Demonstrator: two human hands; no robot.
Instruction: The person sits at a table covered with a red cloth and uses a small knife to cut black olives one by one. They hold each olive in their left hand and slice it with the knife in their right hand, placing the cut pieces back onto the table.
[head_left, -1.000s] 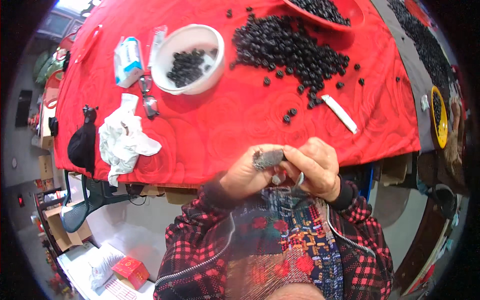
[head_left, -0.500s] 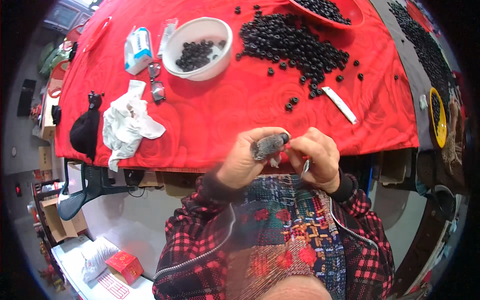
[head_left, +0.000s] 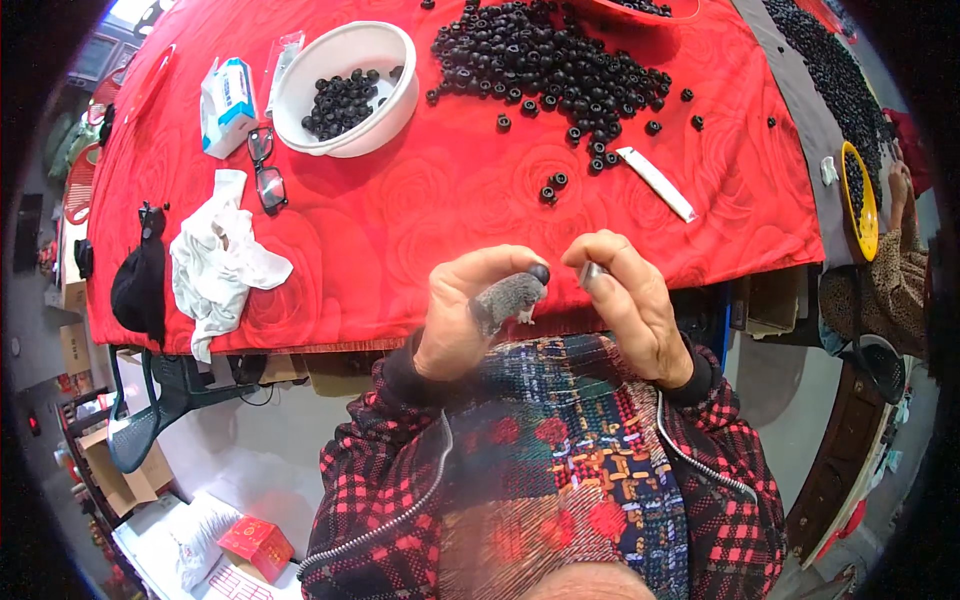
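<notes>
Between the thumb and fingers of my left hand (head_left: 452, 318) is a small round black piece (head_left: 540, 272), like the ones heaped on the table. A grey fuzzy wad (head_left: 512, 300), perhaps cloth, sits in the same grip just below it. My right hand (head_left: 632, 305) is a short gap away, thumb and fingers pinched on a small shiny metal piece (head_left: 592, 272) whose kind I cannot make out. Both hands are above the table's near edge. Beyond them lie a pair of loose black pieces (head_left: 553, 188) and a thin white strip-shaped packet (head_left: 657, 184).
A heap of black pieces (head_left: 540, 60) covers the far middle of the red tablecloth (head_left: 390, 225). To its left are a white bowl (head_left: 400, 100) part-filled with them, glasses (head_left: 268, 175), a tissue box (head_left: 228, 108) and white cloth (head_left: 215, 255). Another person's arm (head_left: 897, 190) shows by a yellow basket (head_left: 868, 225).
My hands have drawn apart. The right has come away from the black piece, and the metal piece now shows at its fingertips. The view has shifted slightly.
</notes>
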